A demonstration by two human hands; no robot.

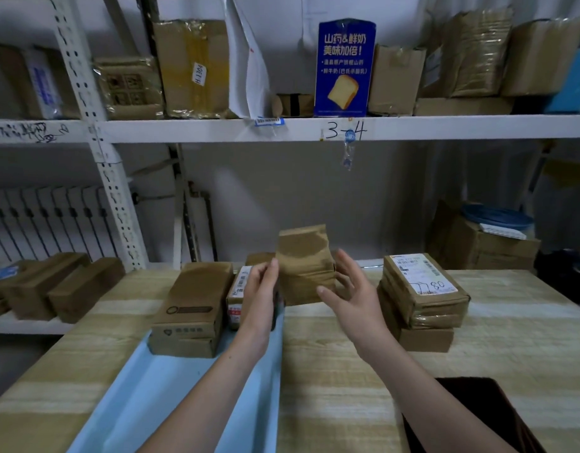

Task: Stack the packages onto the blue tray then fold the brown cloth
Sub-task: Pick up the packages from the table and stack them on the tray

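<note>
Fingers of my left hand [260,282] pinch the left edge of a brown package [304,266], which I hold upright in the air, long axis running from 12 to 6 o'clock. My right hand [350,295] is spread wide with its palm just beside the package's right edge; I cannot tell whether its fingers touch the far side. The package hangs above the far right corner of the blue tray [157,393], so the tray floor lies at about 7 o'clock from my grip. On the tray, at 9 o'clock from the package, stand a tall stack of boxes [192,308] and beside it a labelled box [238,297]. To lay it down I judge I must tip it flat and swing it left; my left hand is nearer. More packages [422,292] wait at 3 o'clock on the wooden table [511,348], and the brown cloth [478,416] lies unfolded at 5 o'clock.
</note>
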